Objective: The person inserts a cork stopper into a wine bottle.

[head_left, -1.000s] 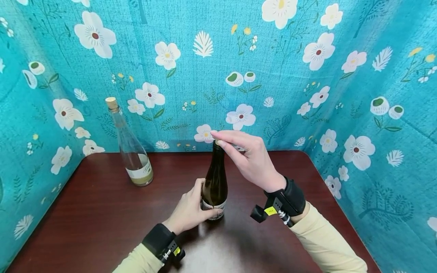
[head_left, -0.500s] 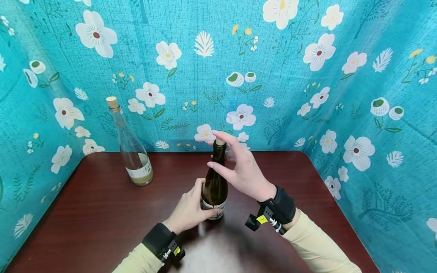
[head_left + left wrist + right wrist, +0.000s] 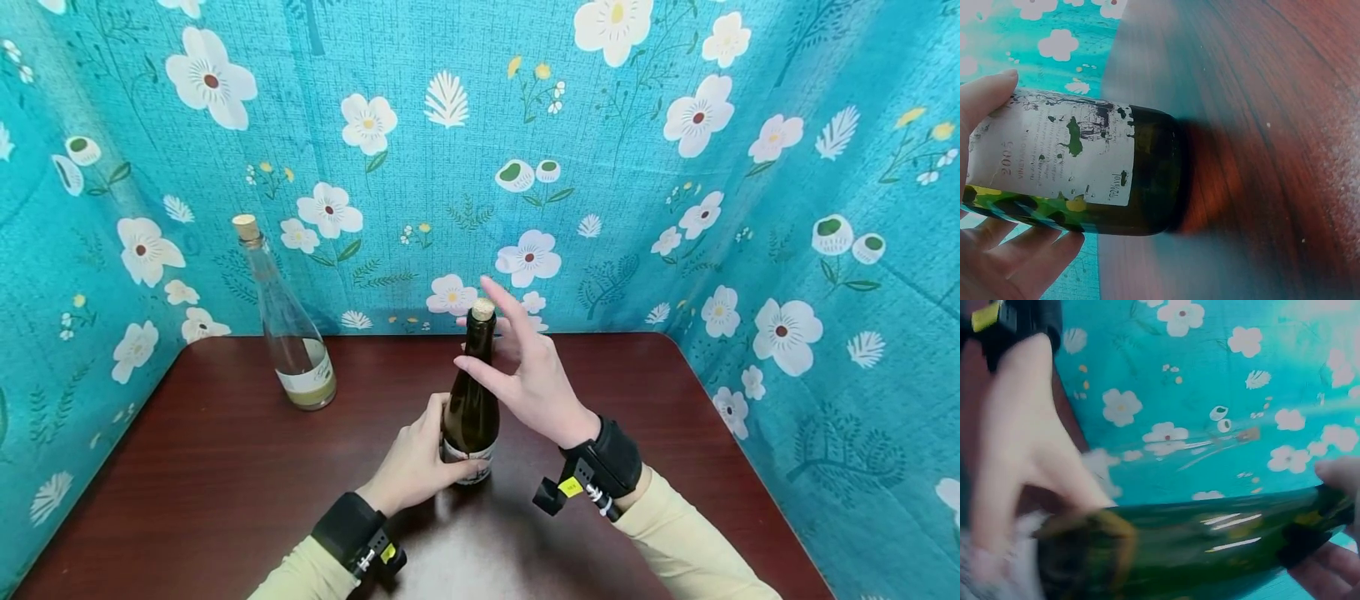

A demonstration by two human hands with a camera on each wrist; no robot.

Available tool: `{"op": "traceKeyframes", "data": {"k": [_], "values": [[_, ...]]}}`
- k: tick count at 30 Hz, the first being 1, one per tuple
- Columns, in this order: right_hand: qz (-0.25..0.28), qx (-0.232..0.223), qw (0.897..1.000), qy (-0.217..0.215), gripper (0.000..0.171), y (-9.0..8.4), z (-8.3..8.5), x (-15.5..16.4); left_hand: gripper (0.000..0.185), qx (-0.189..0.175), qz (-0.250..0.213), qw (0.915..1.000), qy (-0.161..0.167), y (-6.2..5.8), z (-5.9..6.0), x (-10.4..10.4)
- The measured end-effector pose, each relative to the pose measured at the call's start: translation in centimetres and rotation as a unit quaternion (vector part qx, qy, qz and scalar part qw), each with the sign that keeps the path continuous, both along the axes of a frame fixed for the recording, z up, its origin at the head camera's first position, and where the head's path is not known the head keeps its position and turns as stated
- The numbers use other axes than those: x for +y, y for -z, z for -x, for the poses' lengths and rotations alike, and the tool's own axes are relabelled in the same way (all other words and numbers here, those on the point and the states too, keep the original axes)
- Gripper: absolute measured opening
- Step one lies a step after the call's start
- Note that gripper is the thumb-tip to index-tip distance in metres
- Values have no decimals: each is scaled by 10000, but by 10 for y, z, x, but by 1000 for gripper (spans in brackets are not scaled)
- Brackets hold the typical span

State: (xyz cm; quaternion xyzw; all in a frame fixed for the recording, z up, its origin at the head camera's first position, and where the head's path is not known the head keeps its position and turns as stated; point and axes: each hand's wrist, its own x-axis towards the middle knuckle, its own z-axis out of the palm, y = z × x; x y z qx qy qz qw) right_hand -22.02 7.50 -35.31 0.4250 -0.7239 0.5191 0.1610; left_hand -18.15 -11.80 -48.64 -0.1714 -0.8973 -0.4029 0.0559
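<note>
A dark green wine bottle stands upright on the table, a cork in its mouth. My left hand grips its lower body, the thumb across the worn pale label and the other fingers round the far side. Around the neck, my right hand is spread: its thumb crosses in front of the glass and some fingers show behind. The index finger points up beside the cork. In the right wrist view the bottle's green side runs toward the right hand's thumb.
A clear glass bottle with a cork stands back left, with a white label and some pale yellowish content low down. The dark wood table meets a blue flowered cloth at its back and sides.
My right hand has left the cork top, where its thumb and fingers were, and come down round the neck. Its index finger has lifted off the cork. The left hand has stayed put.
</note>
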Motion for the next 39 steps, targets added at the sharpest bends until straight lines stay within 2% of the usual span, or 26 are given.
{"op": "traceKeyframes", "data": {"k": [3,6,11,14,16,20,26,30,34,36,39], "values": [[-71,-819,9964,218,89,28,-1,3,87,42,-33,10000,-2,1,-1,0],[-241,-1451,9884,366,79,70,-4,6,86,83,-100,9999,19,2,-1,0],[-563,-2051,9748,675,69,133,-14,12,88,227,-74,9997,12,4,-1,-1],[-536,-2302,9682,819,65,154,-20,13,90,241,-90,9997,40,5,-1,0],[-477,-2377,9665,849,62,159,-22,13,90,230,-146,9996,68,5,-1,1],[-457,-2433,9653,835,59,159,-24,11,90,297,-304,9991,37,7,-1,0],[-482,-2439,9670,561,55,157,-25,-3,90,569,-347,9974,-260,5,-5,-13],[-503,-2517,9664,149,64,154,-27,-19,92,824,-413,9940,-587,1,-8,-30],[-853,-2641,9604,-226,76,148,-33,-34,91,972,-456,9888,-1041,-2,-11,-52],[-1071,-2701,9559,-433,75,145,-36,-39,89,1059,-382,9844,-1352,-3,-13,-65],[-1340,-2697,9509,-718,64,143,-41,-42,86,1114,-256,9764,-1833,-3,-18,-85]]}}
